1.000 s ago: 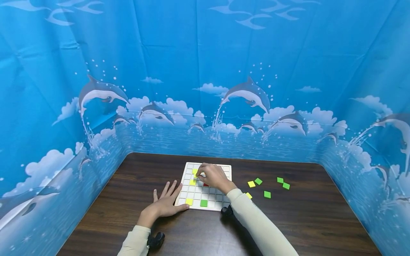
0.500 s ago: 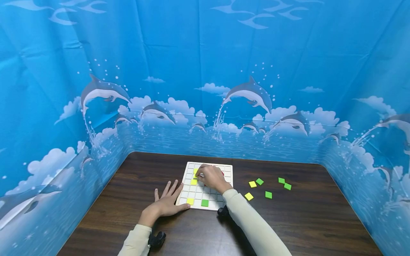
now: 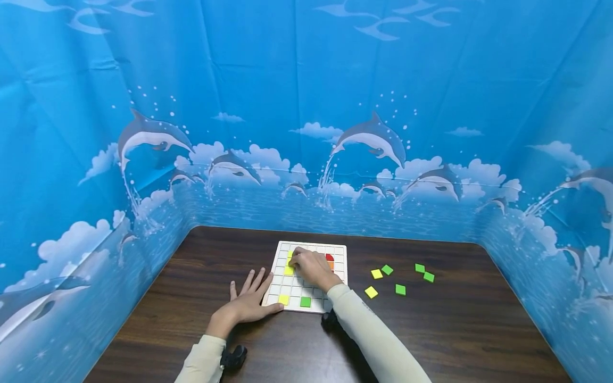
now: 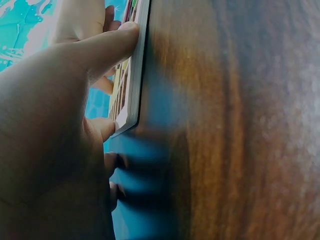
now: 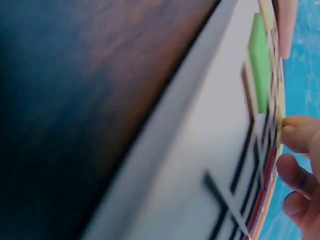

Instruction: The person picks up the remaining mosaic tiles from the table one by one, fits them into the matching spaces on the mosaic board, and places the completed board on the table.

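A white gridded board (image 3: 297, 287) lies on the table with flat coloured tiles set in it. My left hand (image 3: 246, 307) lies spread at its left side, thumb on the near left corner. In the left wrist view that thumb rests along the board's edge (image 4: 134, 87). My right hand (image 3: 313, 267) reaches over the board, pinching a small yellow tile at its upper left; the fingers mostly hide the tile. Another yellow tile (image 3: 289, 271) shows right below those fingertips. Nearer me sit a yellow tile (image 3: 284, 300) and a green tile (image 3: 305, 302).
Right of the board lie loose yellow tiles (image 3: 371, 292) and several loose green tiles (image 3: 400, 290). A red piece (image 3: 330, 257) and an orange tile (image 3: 331, 265) show on the board beyond my right hand. A blue dolphin-print curtain (image 3: 297, 133) surrounds the table (image 3: 460, 330).
My right hand has shifted slightly left and down onto the board's yellow column, uncovering the red piece and orange tile. The left hand stays in place.
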Demonstrator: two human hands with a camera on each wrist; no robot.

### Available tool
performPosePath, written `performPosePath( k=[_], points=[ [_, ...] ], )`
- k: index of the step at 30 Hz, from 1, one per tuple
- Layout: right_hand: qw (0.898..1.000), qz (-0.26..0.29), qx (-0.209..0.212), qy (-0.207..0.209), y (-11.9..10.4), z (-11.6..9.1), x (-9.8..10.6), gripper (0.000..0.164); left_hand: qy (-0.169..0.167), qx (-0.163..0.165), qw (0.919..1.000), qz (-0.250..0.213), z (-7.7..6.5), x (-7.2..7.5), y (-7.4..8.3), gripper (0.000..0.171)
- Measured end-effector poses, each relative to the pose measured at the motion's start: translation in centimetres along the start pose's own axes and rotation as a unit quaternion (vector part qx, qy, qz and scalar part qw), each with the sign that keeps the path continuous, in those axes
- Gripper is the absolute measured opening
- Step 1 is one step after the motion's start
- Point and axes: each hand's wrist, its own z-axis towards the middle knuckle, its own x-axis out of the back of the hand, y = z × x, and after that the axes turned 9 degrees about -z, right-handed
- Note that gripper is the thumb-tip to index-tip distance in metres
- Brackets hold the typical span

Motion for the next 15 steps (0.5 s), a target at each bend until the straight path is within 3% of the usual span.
performPosePath(
  k=[8,15],
  points=[
    [1.000,0.011,-0.007,-0.025,-0.15,-0.09,0.49,0.020,-0.004,-0.001,1.0000,0.002,0.14,-0.19,-0.40,0.115],
    [0.999,0.024,-0.006,-0.023,0.23,-0.44,0.72,0.018,0.000,0.002,1.0000,0.004,0.40,-0.47,-0.63,0.111]
  ],
)
